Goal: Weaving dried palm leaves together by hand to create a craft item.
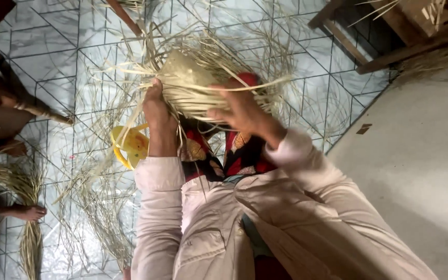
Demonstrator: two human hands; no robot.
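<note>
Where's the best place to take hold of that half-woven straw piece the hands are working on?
Take the woven straw piece by its tight plaited body, from the near edge where the left hand and right hand already meet it. The loose strips fanning out on the far side would likely bend or slip.

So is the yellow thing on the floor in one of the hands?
No, the yellow plastic thing lies on the tiled floor, while both hands grip the woven straw piece.
</note>
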